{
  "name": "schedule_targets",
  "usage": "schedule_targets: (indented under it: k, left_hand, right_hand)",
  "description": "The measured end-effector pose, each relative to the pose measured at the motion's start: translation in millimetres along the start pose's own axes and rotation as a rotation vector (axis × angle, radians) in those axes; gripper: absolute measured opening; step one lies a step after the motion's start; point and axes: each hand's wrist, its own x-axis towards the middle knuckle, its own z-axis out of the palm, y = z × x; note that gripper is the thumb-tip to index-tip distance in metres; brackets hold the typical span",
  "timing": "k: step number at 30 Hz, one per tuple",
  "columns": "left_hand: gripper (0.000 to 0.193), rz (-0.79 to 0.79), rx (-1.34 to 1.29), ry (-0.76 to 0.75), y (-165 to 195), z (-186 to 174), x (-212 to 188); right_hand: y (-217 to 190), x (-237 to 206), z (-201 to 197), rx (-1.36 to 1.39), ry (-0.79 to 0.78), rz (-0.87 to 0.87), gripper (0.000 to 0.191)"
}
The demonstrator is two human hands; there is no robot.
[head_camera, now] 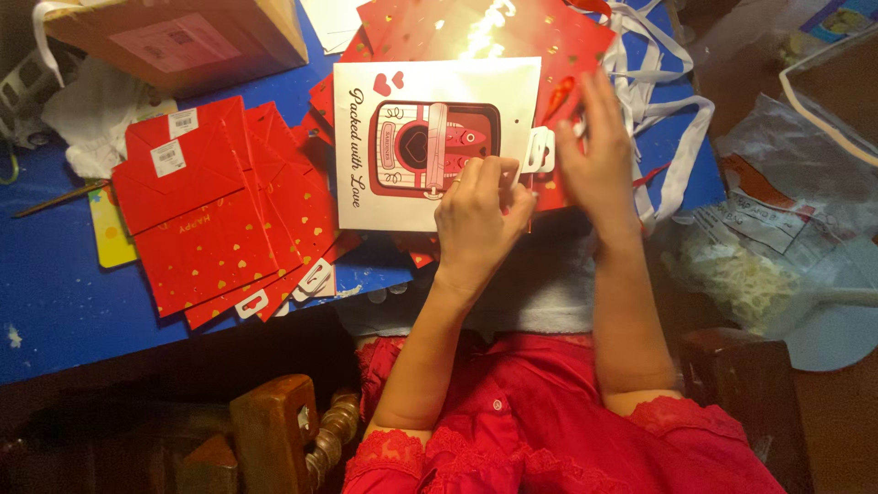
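A flat white paper gift bag (402, 101) with a red printed picture and small hearts lies on the blue table (55, 284). My left hand (477, 220) pinches its lower right edge near a white plastic handle tab (540, 151). My right hand (599, 160) rests with its fingers extended beside that tab, over a red sheet (549, 41) with gold hearts.
A pile of flat red gift bags (219, 220) with gold hearts lies to the left. A cardboard box (183, 37) stands at the back left. White ribbons (663, 119) trail at the right. Clear plastic bags (777, 238) lie beyond the table. A wooden chair part (274, 430) is below.
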Motion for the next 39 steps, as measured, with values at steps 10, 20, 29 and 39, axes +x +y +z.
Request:
schedule_targets:
  k: [10, 20, 29, 39]
  left_hand:
    - [0.013, 0.029, -0.158, 0.142, -10, -10, 14]
    - [0.008, -0.193, -0.376, 0.073, -50, 3, 20]
    - [0.008, -0.195, -0.381, 0.062, -52, 2, 18]
    - [0.008, -0.215, -0.417, 0.045, -51, 1, 15]
  right_hand:
    - [-27, 12, 14, -0.12, -0.176, -0.189, 0.043]
    - [5, 111, 9, -0.045, 0.082, -0.187, 0.048]
    - [18, 134, -18, -0.469, -0.049, -0.436, 0.008]
    - [-17, 108, -23, 0.097, -0.109, -0.006, 0.013]
